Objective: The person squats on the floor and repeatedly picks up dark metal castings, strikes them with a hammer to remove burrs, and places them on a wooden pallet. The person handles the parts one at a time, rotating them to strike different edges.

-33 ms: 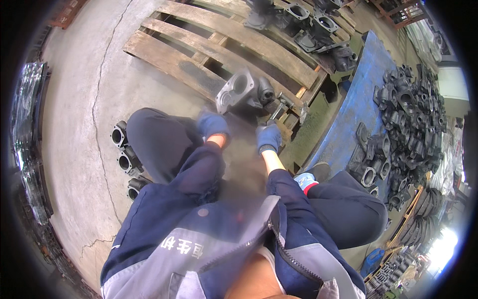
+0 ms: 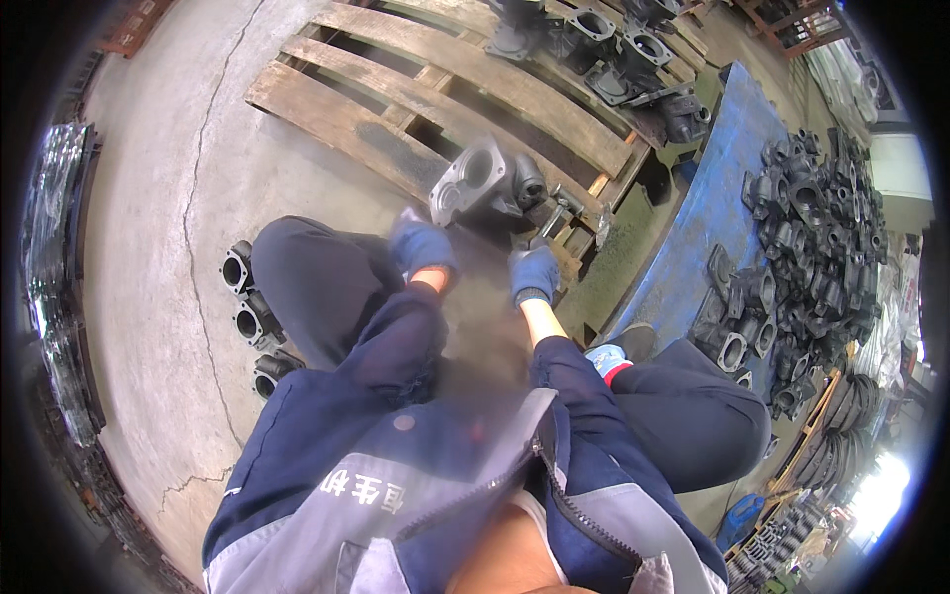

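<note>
A grey metal casting (image 2: 482, 180) with round bores and a flat flange rests tilted at the near edge of a wooden pallet. My left hand (image 2: 424, 246), in a blue glove, is closed just below the casting's left corner; what its fingers grip is blurred and hidden. To the right, my gloved right hand (image 2: 534, 271) is wrapped round the lower end of a short metal tool with a hammer-like head (image 2: 562, 202). That tool slants up beside the casting's right side. A dusty haze blurs the space between my hands.
The slatted wooden pallet (image 2: 386, 144) spans the far side, with several dark castings (image 2: 604, 49) at its back. A blue sheet (image 2: 683, 213) lies on the right beside a large heap of castings (image 2: 807, 238). More castings (image 2: 252, 319) stand by my left knee on the cracked concrete floor (image 2: 148, 238).
</note>
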`<action>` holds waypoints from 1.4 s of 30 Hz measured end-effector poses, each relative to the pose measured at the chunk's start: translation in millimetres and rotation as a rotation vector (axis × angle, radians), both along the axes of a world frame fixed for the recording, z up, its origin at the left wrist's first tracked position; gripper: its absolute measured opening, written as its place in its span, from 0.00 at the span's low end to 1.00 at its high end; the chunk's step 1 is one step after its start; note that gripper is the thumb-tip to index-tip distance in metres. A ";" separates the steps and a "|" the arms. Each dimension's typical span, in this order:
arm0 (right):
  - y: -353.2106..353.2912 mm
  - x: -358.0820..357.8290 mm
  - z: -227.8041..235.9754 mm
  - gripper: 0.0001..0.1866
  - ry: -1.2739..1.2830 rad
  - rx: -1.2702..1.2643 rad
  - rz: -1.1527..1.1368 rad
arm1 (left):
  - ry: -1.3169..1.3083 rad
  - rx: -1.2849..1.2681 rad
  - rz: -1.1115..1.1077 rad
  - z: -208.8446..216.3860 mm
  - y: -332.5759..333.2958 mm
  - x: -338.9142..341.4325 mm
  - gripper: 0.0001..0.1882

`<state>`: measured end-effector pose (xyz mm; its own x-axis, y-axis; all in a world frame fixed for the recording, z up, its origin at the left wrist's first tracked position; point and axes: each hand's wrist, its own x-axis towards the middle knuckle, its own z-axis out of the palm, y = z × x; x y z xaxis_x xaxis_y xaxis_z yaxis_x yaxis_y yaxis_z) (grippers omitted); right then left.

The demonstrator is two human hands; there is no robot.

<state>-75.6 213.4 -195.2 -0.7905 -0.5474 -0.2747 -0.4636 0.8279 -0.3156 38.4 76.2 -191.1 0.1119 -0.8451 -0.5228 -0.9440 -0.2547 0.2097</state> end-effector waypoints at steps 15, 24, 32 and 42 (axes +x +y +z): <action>-77.4 -58.4 -18.6 0.29 -0.294 -0.424 -0.549 | -0.301 0.148 -0.713 47.1 -30.6 -34.6 0.19; -60.3 -62.2 14.2 0.25 -0.512 -0.144 -0.203 | 0.446 0.121 -0.940 92.5 -83.5 -59.5 0.29; -58.0 -76.4 -68.6 0.36 -1.394 -1.020 -0.914 | 0.619 0.184 -0.588 44.6 -61.5 -60.9 0.26; -63.6 -79.1 -13.5 0.23 -0.934 -0.859 -0.392 | -0.207 -0.010 -1.498 1.0 -92.0 -22.8 0.59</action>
